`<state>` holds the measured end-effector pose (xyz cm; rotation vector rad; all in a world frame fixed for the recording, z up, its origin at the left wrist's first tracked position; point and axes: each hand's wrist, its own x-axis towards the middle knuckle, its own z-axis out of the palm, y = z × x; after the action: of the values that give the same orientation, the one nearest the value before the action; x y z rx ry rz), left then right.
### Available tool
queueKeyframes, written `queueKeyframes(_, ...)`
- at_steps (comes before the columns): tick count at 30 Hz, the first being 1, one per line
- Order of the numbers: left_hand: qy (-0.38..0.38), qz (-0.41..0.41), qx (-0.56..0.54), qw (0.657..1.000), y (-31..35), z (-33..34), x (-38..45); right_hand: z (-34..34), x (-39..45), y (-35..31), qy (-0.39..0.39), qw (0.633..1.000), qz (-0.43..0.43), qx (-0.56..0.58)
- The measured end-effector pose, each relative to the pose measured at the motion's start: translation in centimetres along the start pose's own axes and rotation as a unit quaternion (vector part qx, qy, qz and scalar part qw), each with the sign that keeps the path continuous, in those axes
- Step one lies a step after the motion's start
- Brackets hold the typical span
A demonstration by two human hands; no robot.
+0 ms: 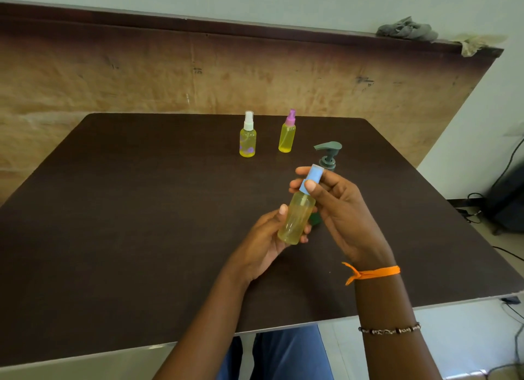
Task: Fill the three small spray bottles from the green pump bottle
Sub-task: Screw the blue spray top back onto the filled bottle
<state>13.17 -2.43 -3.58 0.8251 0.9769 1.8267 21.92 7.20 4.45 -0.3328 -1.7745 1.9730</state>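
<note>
Midway over a dark brown surface (141, 209): blue-capped spray bottle (297, 218), full of pale yellow liquid, held tilted between two bare hands. Left hand (263, 243) curled round the lower body, thumb laid along the near side, fingertips just showing past the far side. Right hand (340, 209) pinching the blue cap (312, 179) between thumb and curled fingers; impossible to say whether seated fully on the neck. Farther back, standing upright and apart: white-capped spray bottle (247, 140) with faint purple markings on its front, too small and blurred to read, and pink-capped spray bottle (287, 135), both holding yellow liquid. Behind the right hand, only the grey-green pump head (329, 152) of the green pump bottle (315, 219) plainly visible, plus a sliver of dark green body between the hands; remainder hidden, liquid level unknown. No brand or legible label on any bottle. On the right wrist, an orange thread band (374, 273); higher up the forearm, a beaded bracelet (390, 330). Behind the surface, a worn brown board (141, 76) with a few dark scribbled marks, unreadable. On its top edge at right, a crumpled grey cloth (408, 29). At far right, dark cables (507, 164) and a dark object cut off by the frame. Below the near edge, blue-clad legs (283, 354) partly seen.
</note>
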Motion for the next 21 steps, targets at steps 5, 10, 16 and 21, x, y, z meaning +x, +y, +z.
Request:
queueKeyframes(5, 0.033, 0.028, 0.076, 0.996, 0.1, 0.1, 0.0, 0.5, -0.2, 0.0, 0.022, 0.999, -0.003, -0.027)
queueKeyframes(10, 0.089, 0.070, 0.155, 0.981, -0.1, 0.1, 0.1, 1.8, 0.1, 0.5, 0.078, 0.995, -0.018, -0.060)
queueKeyframes(16, 0.136, 0.098, 0.204, 0.964, -0.2, -0.2, -0.1, 2.1, 0.5, 1.1, 0.091, 0.992, -0.050, -0.070)
queueKeyframes(21, 0.209, 0.110, 0.232, 0.944, 1.6, -2.1, -0.1, 3.3, 1.0, 2.9, 0.052, 0.994, -0.062, -0.068)
